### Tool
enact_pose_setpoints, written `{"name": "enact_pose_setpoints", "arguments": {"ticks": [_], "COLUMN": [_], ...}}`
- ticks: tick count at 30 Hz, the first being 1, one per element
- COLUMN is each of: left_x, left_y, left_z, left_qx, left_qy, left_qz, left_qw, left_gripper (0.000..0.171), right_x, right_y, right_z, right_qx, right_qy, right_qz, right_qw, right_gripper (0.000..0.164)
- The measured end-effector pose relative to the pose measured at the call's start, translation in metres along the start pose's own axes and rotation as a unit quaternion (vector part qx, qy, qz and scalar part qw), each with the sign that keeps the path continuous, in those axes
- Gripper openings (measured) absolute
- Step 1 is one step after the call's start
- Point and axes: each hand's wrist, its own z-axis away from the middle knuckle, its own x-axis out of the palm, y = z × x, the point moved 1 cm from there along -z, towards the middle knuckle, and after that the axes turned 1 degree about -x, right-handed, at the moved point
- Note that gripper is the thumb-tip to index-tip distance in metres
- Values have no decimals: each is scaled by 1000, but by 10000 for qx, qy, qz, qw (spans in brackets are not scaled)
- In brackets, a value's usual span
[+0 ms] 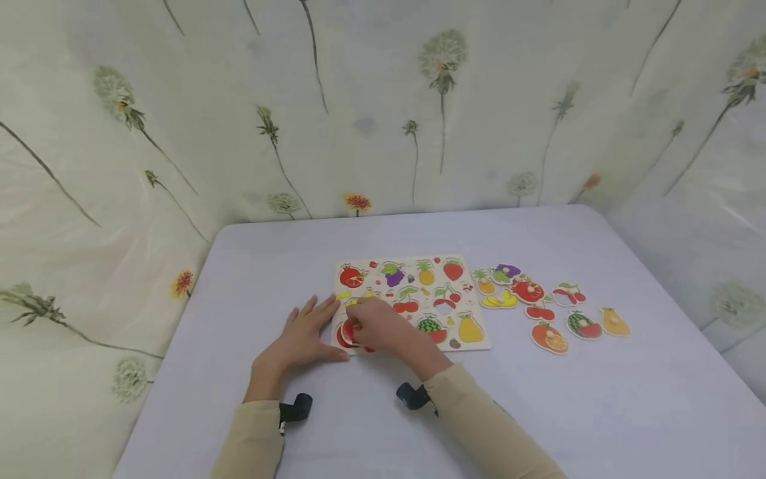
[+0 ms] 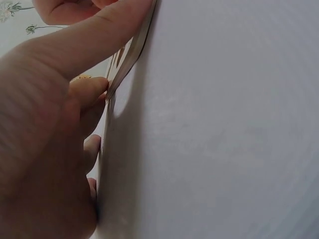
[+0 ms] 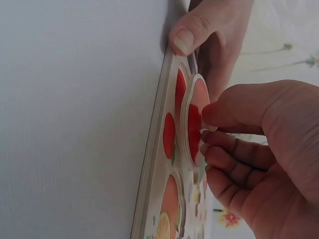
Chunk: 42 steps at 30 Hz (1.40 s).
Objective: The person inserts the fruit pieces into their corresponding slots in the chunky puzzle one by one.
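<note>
A wooden fruit puzzle board (image 1: 483, 342) lies flat on the table. My left hand (image 1: 302, 336) steadies its left side, fingers spread and fairly straight along the edge, thumb at the near left corner. In the right wrist view, the left thumb (image 3: 185, 37) touches the board's rim. With thumb and fingertips, my right hand (image 1: 383, 324) pinches a red fruit puzzle piece (image 3: 193, 124) on its face side. That piece stands tilted just over the red shape at the board's near left corner, not lying flat in it. The piece's knob is hidden by the fingers.
Right of the board lie loose knobbed pieces: pineapple (image 1: 483, 285), bananas (image 1: 500, 300), grapes (image 1: 501, 273), pomegranate (image 1: 523, 289), cherries (image 1: 540, 313), another red fruit (image 1: 568, 295), orange (image 1: 547, 338), watermelon (image 1: 583, 326) and pear (image 1: 615, 323). Some overlap. A flowered curtain (image 1: 371, 159) hangs behind the table.
</note>
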Motion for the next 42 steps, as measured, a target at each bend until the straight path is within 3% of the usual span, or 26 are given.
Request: {"name": "enact_pose_setpoints", "arguments": {"ticks": [7,14,22,29,42], "left_x": [2,2,3,4,1], "left_y": [2,1,1,0,-2], "left_z": [-2,-4,-3,-4,-1], "left_qx": [-17,218,271,84,45], "left_qy": [12,116,153,113,168], "left_qz": [15,-92,4,4,-29], "left_qw": [10000,9997,9995,9999,9998], "left_gripper": [108,107,105,105,106], "right_x": [5,6,8,7,9], "right_y": [-3,-5,-6,-7,-8], "right_z": [-2,-4,-6,-7,-12], "right_qx": [87,141,52,14,-78], "right_qy": [-110,-120,-162,-217,-288], "right_qz": [76,72,10,10,95], "right_qw": [9999,9998,9999,9998,9995], "right_gripper": [5,6,8,10,11]}}
